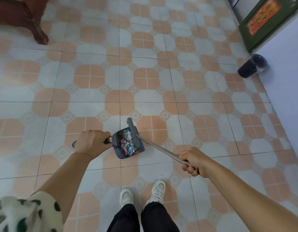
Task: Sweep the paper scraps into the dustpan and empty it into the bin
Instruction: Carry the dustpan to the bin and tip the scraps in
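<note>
The left hand (89,143) has its grip clenched around the dustpan's dark handle, which keeps the dustpan (127,143) low over the tiled floor (161,77) with its open mouth facing the broom. The right hand (192,160) has its grip clenched around the metal broom pole, so the broom head (134,131) lies across that mouth, likely to pen the load in. The paper scraps (127,142) sit heaped inside the dustpan, and the dark bin (252,66) stands well apart by the wall (287,84), so emptying seems to be what is left.
</note>
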